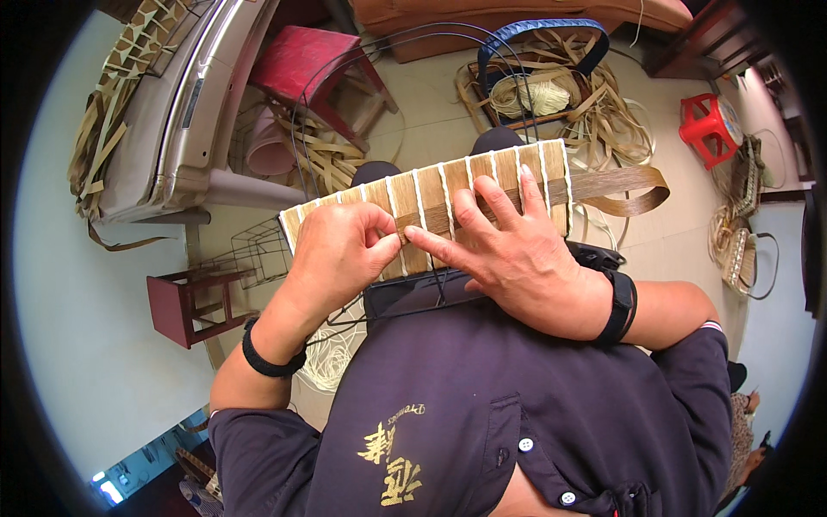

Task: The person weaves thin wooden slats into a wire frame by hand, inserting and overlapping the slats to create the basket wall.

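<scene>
Both hands, left hand (pixel 340 250) pinching, right hand (pixel 508 250) splayed, pressed the woven panel (pixel 431 207); beyond it, a red stool (pixel 306 60) stood on tiled floor (pixel 431 121).

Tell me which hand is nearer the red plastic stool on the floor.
The right hand. It lies spread on the woven panel, on the same side as the red plastic stool. The left hand pinches a strip at the panel's other end, farther away.

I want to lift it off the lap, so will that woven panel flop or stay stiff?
The woven panel probably stays fairly stiff: its flat slats sit side by side, bound by cord. It looks light, being thin. The loose strip trailing right curls, so it would likely dangle.
</scene>
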The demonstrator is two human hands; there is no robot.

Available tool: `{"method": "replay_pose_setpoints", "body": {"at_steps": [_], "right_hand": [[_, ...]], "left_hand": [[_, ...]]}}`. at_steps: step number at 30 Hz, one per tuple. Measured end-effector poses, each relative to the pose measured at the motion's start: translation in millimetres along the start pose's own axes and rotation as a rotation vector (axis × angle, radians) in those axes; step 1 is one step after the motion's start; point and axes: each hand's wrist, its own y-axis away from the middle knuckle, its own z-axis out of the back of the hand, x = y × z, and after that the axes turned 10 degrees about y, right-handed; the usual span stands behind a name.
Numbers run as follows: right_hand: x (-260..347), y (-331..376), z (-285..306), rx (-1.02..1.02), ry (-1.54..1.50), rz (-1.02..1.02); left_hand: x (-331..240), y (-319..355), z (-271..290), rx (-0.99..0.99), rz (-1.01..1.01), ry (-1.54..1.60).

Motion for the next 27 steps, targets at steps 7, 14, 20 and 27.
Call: {"method": "replay_pose_setpoints", "body": {"at_steps": [7,14,20,27], "right_hand": [[4.7,-3.6,1.3,0.012,0.039,-0.017],[9.6,-10.5,3.5,0.016,0.069,-0.020],[8.6,-13.4,-1.9,-0.008,0.121,-0.021],[6.8,-11.9,-0.6,-0.010,0.092,-0.011]], "left_hand": [[8.5,0.9,5.8,0.113,0.113,0.282],[18.4,6.2,2.7,0.109,0.095,0.451],[7.8,8.1,2.0,-0.029,-0.073,0.181],[10.6,-5.2,8.1,-0.007,-0.152,0.022]]}}
